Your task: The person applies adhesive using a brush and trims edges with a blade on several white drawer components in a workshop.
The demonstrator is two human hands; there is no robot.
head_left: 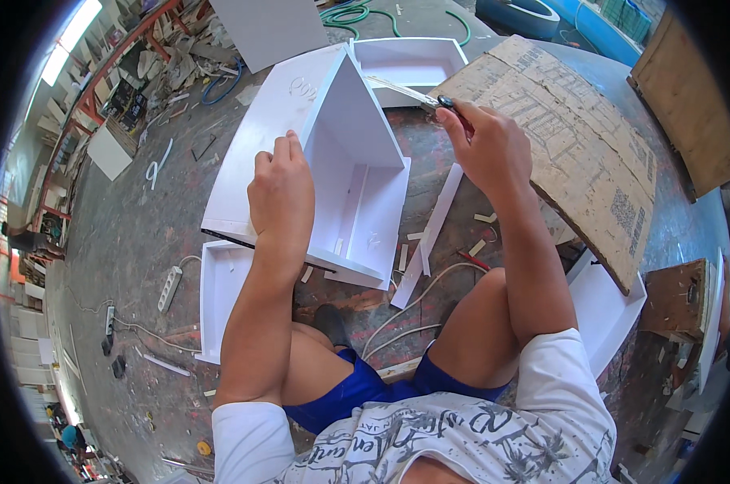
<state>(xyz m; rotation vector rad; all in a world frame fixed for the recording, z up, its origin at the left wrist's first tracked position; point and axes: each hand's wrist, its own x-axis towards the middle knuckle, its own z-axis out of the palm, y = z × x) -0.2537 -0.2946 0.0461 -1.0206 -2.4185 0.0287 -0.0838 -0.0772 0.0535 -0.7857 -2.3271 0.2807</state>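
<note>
My right hand (pixel 494 149) is closed around a cutter knife (pixel 417 94), its long thin silver part pointing left over the upper edge of a white panel box (pixel 365 149). The box stands on the floor before me, its open side facing right and a raised mark on its left panel. My left hand (pixel 280 189) is in front of that left panel, fingers curled together; what they hold, if anything, is hidden. A long white strip (pixel 441 214) lies on the floor to the right of the box, among several small offcuts.
A large cardboard sheet (pixel 579 137) lies at the right, over a white tray-like part (pixel 611 310). Other white drawer-like boxes stand behind (pixel 409 60) and at the left (pixel 223 298). A power strip (pixel 169 289) and cables lie on the floor. A green hose (pixel 353 14) is at the back.
</note>
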